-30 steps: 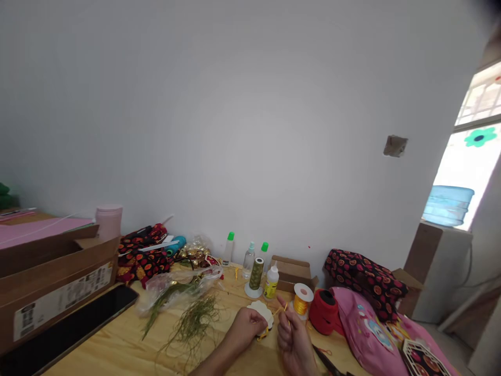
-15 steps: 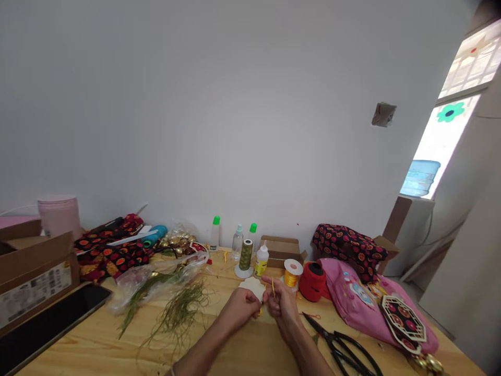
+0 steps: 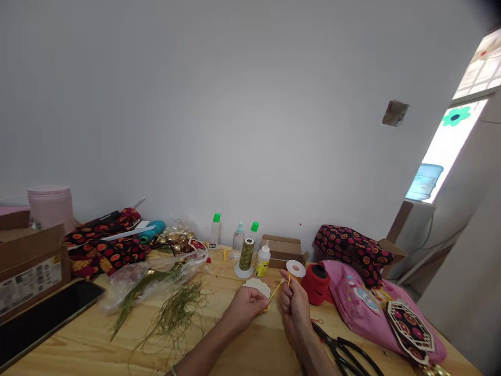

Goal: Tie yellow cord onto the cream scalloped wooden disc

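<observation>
A yellow cord [image 3: 277,289] stretches taut between my two hands. My left hand [image 3: 247,308] is closed, thumb and forefinger pinching the cord's lower end, where a bit of yellow shows under the fingertips. Just behind these fingers is a flat cream piece with a scalloped edge [image 3: 256,284], partly covered by the hand; whether the fingers also grip it I cannot tell. My right hand [image 3: 294,303] is curled shut around the cord's other end, its forefinger raised. Behind it stands a white-flanged spool [image 3: 296,268], mostly hidden by that hand.
Black scissors [image 3: 344,350] lie beside my right forearm. A red thread cone [image 3: 316,284] and a pink bag [image 3: 348,303] are on the right. A green spool [image 3: 246,256] and glue bottle [image 3: 262,261] stand ahead. Dry grass strands [image 3: 176,310] and a phone [image 3: 50,318] lie left.
My right hand has moved right, away from my left hand, drawing the yellow cord out straight between them. The left hand stays by the scalloped piece. The view has shifted slightly.
</observation>
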The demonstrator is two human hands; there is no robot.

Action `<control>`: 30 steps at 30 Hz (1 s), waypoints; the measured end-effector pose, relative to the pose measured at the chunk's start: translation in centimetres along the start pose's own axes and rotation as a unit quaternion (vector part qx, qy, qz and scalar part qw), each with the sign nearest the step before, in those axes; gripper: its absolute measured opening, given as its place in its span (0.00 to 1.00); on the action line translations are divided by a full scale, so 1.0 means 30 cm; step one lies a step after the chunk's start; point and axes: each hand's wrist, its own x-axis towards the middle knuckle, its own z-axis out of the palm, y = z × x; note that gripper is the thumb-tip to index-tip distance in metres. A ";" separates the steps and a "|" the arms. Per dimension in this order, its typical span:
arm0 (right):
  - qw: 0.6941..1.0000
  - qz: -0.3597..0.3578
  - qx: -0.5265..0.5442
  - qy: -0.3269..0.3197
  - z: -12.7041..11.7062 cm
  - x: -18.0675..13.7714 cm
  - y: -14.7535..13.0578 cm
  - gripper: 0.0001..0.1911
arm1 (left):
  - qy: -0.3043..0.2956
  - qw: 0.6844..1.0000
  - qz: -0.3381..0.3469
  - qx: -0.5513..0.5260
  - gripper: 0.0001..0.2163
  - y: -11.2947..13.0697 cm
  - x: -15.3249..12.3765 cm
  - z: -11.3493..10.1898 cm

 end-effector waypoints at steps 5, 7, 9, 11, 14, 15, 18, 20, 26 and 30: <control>1.000 0.015 0.010 -0.016 0.010 0.000 -0.008 0.23 | 0.031 0.998 -0.016 -0.049 0.10 -0.037 0.025 -0.012; 1.000 0.009 0.015 -0.015 0.011 -0.003 -0.007 0.22 | 0.034 0.998 -0.024 -0.048 0.10 -0.041 0.028 -0.017; 1.000 0.006 0.022 -0.014 0.008 -0.003 -0.007 0.22 | 0.028 0.998 -0.024 -0.046 0.11 -0.036 0.027 -0.017; 1.000 0.004 0.027 -0.009 0.002 -0.001 -0.006 0.22 | 0.021 0.999 -0.025 -0.039 0.11 -0.029 0.022 -0.012; 1.000 -0.004 0.027 -0.002 -0.006 0.001 -0.006 0.22 | 0.008 0.999 -0.024 -0.023 0.12 -0.027 0.017 -0.003; 1.000 -0.006 0.024 -0.001 -0.008 0.001 -0.006 0.22 | 0.007 1.000 -0.025 -0.018 0.12 -0.030 0.017 -0.001; 1.000 -0.005 0.005 -0.012 -0.010 -0.004 -0.005 0.22 | 0.018 1.000 -0.022 0.004 0.13 -0.047 0.014 -0.004; 0.999 0.001 -0.020 -0.025 -0.009 -0.010 -0.008 0.22 | 0.034 0.998 -0.013 0.042 0.13 -0.057 0.008 -0.014; 0.975 -0.019 -0.200 -0.091 0.007 -0.033 0.000 0.25 | 0.076 0.982 0.018 0.173 0.12 -0.051 -0.015 -0.049; 0.914 -0.050 -0.364 -0.172 0.012 -0.054 0.045 0.28 | 0.048 0.993 0.013 0.112 0.10 -0.046 -0.004 -0.051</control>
